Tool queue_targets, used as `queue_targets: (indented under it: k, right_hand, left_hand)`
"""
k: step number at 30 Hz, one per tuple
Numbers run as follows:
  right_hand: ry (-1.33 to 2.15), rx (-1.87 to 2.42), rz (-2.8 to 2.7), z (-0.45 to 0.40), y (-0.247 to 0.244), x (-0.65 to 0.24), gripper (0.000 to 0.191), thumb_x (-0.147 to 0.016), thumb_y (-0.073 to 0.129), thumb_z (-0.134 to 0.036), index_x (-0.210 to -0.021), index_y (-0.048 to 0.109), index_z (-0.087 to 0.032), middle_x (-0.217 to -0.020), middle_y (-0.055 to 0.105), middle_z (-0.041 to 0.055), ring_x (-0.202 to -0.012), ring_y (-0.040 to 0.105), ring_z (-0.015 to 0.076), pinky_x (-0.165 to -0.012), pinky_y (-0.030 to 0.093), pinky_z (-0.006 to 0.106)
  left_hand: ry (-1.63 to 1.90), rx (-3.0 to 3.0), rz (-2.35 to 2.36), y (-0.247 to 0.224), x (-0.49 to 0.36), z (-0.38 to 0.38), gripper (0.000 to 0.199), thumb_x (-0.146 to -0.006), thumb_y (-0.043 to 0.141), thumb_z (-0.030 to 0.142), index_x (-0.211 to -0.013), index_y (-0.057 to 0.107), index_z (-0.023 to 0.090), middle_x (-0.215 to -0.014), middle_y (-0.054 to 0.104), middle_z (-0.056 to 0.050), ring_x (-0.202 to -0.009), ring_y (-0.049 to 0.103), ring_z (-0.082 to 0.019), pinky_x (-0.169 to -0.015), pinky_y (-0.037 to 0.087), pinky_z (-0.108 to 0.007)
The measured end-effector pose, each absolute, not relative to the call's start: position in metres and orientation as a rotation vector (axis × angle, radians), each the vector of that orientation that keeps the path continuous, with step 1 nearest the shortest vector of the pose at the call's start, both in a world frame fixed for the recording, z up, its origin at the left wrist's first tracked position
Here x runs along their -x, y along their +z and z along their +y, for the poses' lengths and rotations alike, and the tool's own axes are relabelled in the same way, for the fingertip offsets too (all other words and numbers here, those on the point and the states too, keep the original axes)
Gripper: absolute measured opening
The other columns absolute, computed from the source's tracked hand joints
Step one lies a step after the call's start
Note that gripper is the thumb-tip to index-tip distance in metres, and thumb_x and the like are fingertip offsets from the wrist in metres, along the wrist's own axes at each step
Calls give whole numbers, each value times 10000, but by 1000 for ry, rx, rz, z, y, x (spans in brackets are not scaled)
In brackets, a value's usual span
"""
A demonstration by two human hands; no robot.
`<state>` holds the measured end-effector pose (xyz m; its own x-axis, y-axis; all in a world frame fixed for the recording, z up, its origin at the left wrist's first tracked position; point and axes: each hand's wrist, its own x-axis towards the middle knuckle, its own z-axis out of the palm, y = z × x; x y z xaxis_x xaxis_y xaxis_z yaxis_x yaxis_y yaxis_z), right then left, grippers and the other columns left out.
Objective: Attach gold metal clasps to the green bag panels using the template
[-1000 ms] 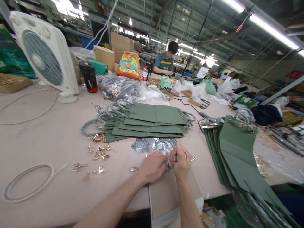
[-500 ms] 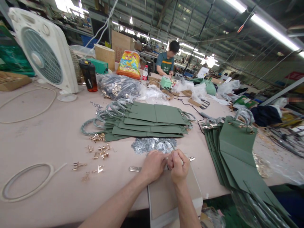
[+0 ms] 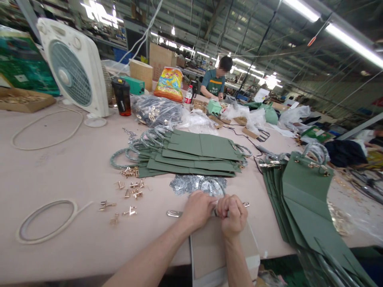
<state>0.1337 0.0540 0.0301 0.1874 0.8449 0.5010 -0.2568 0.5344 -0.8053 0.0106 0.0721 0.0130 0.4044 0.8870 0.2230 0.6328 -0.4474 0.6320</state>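
Cardboard tray [image 3: 36,107]: gold-coloured parts [image 3: 20,98]. Left hand [image 3: 198,209]: cannot tell; right hand [image 3: 232,214] fisted, contents hidden.

Both hands [image 3: 216,212] together above a beige panel [image 3: 209,252] near green pieces [image 3: 196,153].

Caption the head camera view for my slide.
Two bare hands working close together beside stacked green panels and loose metal clasps.

Pinkish table [image 3: 68,171]; on it green panels [image 3: 200,153], white fan [image 3: 74,71], tape roll [image 3: 48,221].
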Motion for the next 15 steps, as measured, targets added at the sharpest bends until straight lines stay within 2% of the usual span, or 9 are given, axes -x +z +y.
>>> queue_targets:
  k: [8, 15]
  right_hand:
    - [750, 564, -1157, 43, 51, -134, 382, -1034, 505, -238, -654, 499, -202, -538, 381, -54, -460, 375, 111, -467, 304, 263]
    - [795, 710, -1289, 50, 25, -137, 424, -1052, 505, -270, -634, 464, -209, -533, 406, -50, -454, 379, 108, -474, 288, 280]
  left_hand:
    - [745, -2191, 1313, 16, -10, 72, 310, -1043, 513, 284, -817, 716, 221, -777, 699, -24, -791, 617, -210, -838, 412, -322]
    - [755, -2221, 1293, 15, -11, 72, 334, -1035, 487, 232, -788, 712, 230, -742, 687, -19, -770, 617, -205, -831, 403, -319]
